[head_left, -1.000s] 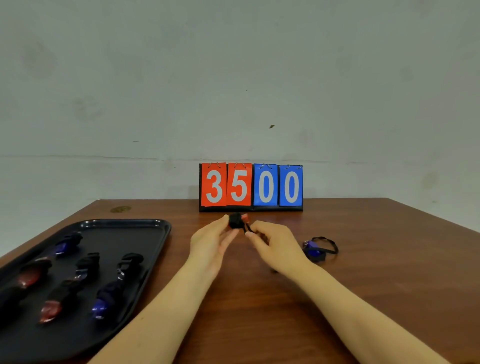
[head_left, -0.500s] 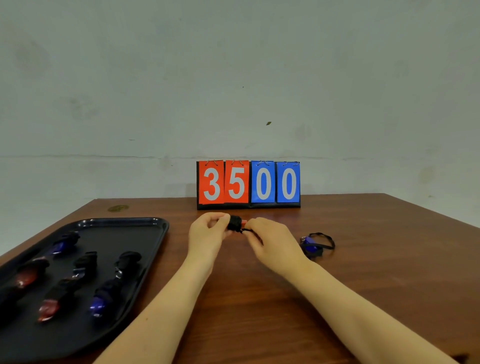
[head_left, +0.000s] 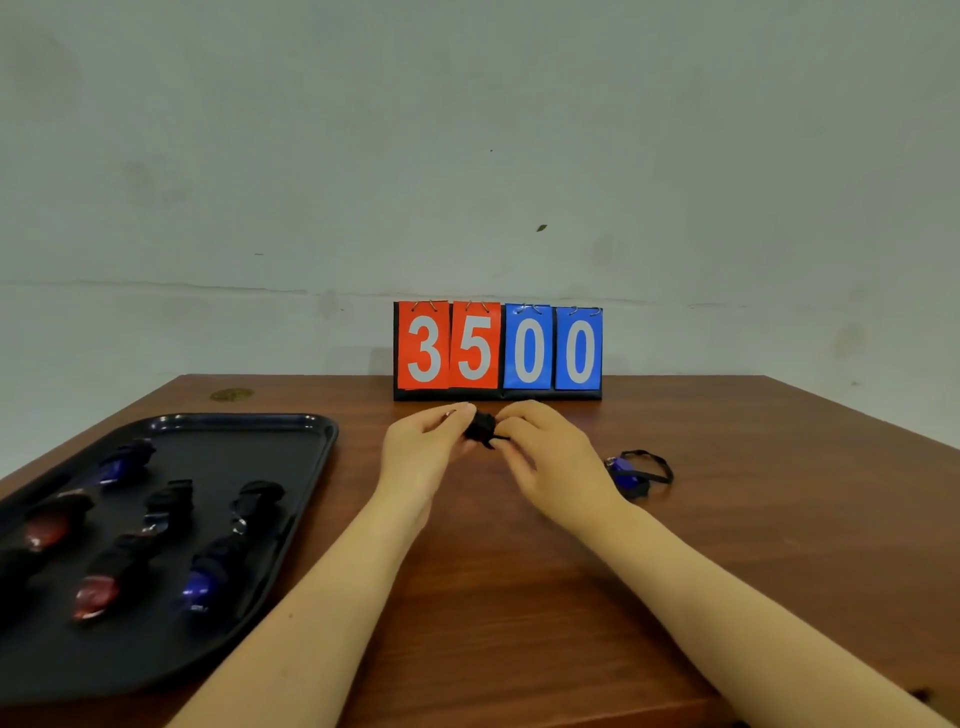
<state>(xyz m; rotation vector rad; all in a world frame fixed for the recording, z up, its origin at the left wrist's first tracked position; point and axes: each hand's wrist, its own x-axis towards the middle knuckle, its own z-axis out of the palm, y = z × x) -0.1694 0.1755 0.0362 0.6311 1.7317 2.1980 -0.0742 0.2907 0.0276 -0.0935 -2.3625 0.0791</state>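
Closing in, your left hand (head_left: 423, 447) and right hand (head_left: 545, 452) now both pinch the black strap bundle (head_left: 480, 428); its red end has vanished from view; winding looks nearly done.

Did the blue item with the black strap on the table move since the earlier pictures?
No. The blue item keeps its place on the table, just in front of the scoreboard, past its right end.
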